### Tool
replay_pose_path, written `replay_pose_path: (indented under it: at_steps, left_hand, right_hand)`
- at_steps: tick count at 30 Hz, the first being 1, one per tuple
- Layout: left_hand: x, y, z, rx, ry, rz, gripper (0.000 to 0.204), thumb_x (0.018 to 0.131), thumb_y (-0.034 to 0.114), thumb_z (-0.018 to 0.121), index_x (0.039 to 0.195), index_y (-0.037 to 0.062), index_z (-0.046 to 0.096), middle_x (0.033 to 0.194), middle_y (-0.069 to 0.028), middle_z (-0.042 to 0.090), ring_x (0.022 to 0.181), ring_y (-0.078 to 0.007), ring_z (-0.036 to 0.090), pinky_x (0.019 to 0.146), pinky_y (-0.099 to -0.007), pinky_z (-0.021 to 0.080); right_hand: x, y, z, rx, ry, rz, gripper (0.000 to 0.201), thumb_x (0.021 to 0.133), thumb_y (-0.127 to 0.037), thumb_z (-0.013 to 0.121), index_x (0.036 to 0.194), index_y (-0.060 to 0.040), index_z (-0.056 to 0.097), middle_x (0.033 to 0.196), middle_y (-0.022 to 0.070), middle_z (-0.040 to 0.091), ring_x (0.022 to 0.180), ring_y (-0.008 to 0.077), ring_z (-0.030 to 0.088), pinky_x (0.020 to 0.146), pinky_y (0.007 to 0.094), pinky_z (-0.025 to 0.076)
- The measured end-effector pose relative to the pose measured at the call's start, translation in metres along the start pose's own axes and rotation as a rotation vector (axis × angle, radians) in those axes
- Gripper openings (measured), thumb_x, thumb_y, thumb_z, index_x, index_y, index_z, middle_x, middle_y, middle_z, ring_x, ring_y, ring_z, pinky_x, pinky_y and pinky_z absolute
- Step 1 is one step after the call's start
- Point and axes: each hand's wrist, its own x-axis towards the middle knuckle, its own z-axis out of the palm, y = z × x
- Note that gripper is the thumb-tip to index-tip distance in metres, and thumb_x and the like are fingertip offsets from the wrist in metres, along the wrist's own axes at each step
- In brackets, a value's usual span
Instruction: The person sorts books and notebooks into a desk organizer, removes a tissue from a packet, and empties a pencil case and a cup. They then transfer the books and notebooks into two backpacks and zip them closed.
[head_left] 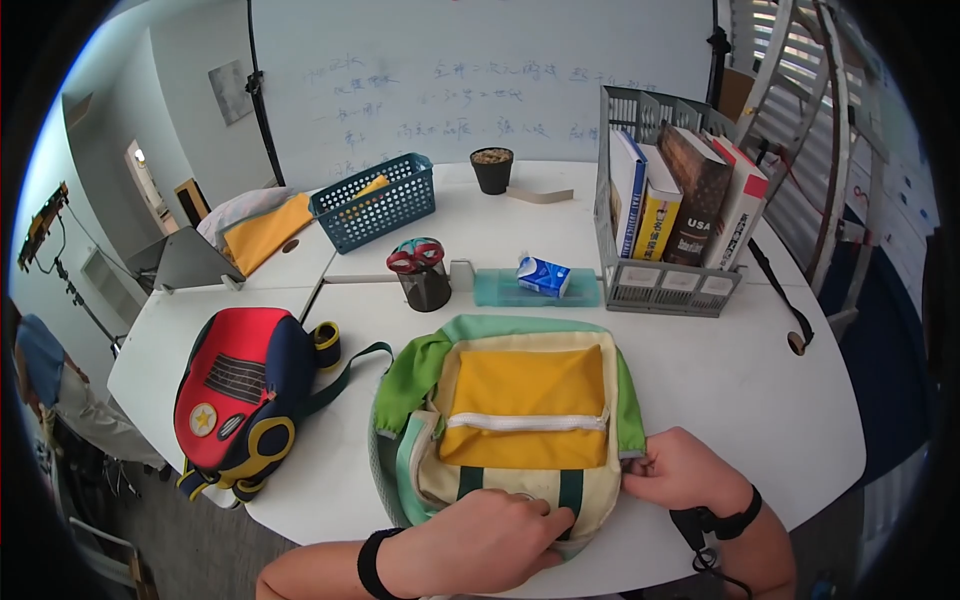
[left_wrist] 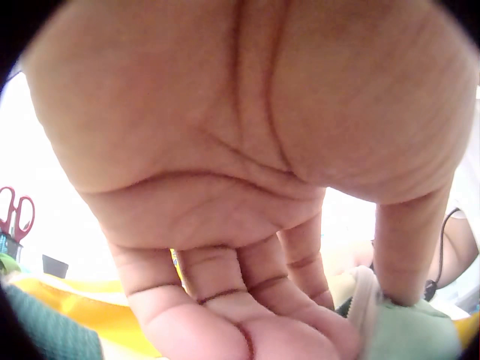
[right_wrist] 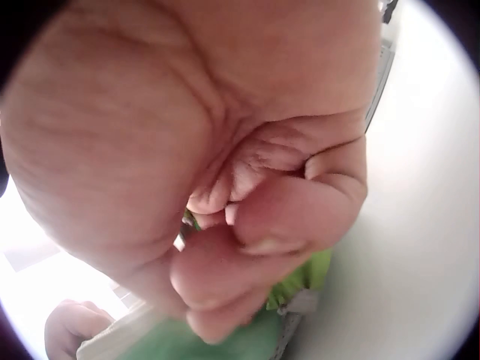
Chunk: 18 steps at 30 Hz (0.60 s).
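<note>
A cream, yellow and green backpack (head_left: 530, 400) lies on the table, a white zip across its yellow pocket. The left hand (head_left: 480, 540) grips the bag's near edge between the dark green straps. In the left wrist view its fingers (left_wrist: 247, 322) bend over the bag, the thumb on pale green fabric (left_wrist: 412, 330) beside a zip. At the bag's right side, below the light green flap, the right hand (head_left: 690, 470) pinches the edge. The right wrist view shows its curled fingers (right_wrist: 240, 270) above green fabric (right_wrist: 202, 337); what lies between the fingertips is hidden.
Left of the bag lies a red and navy backpack (head_left: 235, 390). Behind are a blue basket (head_left: 375, 205), a pen cup (head_left: 425, 288), a small carton (head_left: 543, 277) on a teal case (head_left: 490, 289), a plant pot (head_left: 493, 175) and a grey book rack (head_left: 665, 300).
</note>
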Motion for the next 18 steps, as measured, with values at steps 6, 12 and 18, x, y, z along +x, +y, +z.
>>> replay_pose_path:
  at_steps: [6, 12, 18]
  left_hand:
    - [-0.003, -0.002, 0.002, 0.016, 0.022, 0.023, 0.028, 0.096, 0.027, 0.074, 0.107, 0.0047, 0.063, 0.082, -0.0126, 0.068, 0.073, -0.0356, 0.071, 0.063, -0.0442, 0.057]
    - [0.004, 0.016, -0.02, -0.041, -0.004, -0.024, 0.029, 0.095, 0.027, 0.075, 0.111, 0.0074, 0.062, 0.082, -0.009, 0.068, 0.07, -0.0323, 0.072, 0.057, -0.0422, 0.055]
    - [0.003, 0.005, 0.009, -0.075, 0.209, 0.104, 0.024, 0.092, 0.02, 0.077, 0.108, 0.0079, 0.064, 0.079, -0.0063, 0.064, 0.066, -0.0284, 0.07, 0.057, -0.0395, 0.055]
  right_hand:
    - [-0.024, -0.017, -0.013, -0.207, 0.018, -0.007, 0.026, 0.087, -0.023, 0.078, 0.075, -0.0027, 0.068, 0.061, 0.0073, 0.065, 0.052, 0.0244, 0.062, 0.057, 0.035, 0.051]
    - [-0.059, -0.047, 0.007, -0.223, -0.141, -0.351, 0.014, 0.089, -0.021, 0.077, 0.083, -0.0095, 0.073, 0.063, 0.0038, 0.066, 0.055, 0.0218, 0.066, 0.057, 0.0312, 0.054]
    - [-0.042, -0.062, 0.034, -0.091, -0.16, -0.462, 0.009, 0.088, -0.019, 0.082, 0.089, -0.0114, 0.078, 0.068, -0.0011, 0.07, 0.057, 0.0153, 0.069, 0.056, 0.029, 0.055]
